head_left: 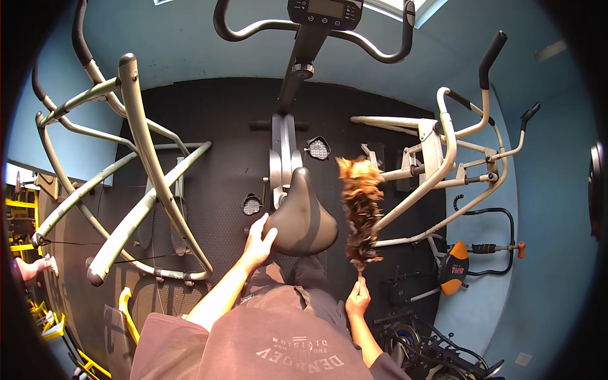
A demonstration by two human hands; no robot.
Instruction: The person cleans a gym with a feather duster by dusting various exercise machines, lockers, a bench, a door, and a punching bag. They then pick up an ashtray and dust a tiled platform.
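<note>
Against the left edge of the dark bike saddle (303,218) rests my left hand (258,244), thumb and fingers apart. My right hand (358,299) is closed round the handle of a brown feather duster (363,212), which points forward, upright in view, just right of the saddle. The duster's feathers are orange-brown at the tip and darker near the handle. Beyond the saddle stands the exercise bike's frame (283,149), with a pedal on each side.
The bike's console (326,12) and handlebars are at the top. A pale tubular machine (152,139) stands at left, another (437,152) at right. An orange-and-black machine (454,268) is further right. Another person's hand (31,268) shows at far left.
</note>
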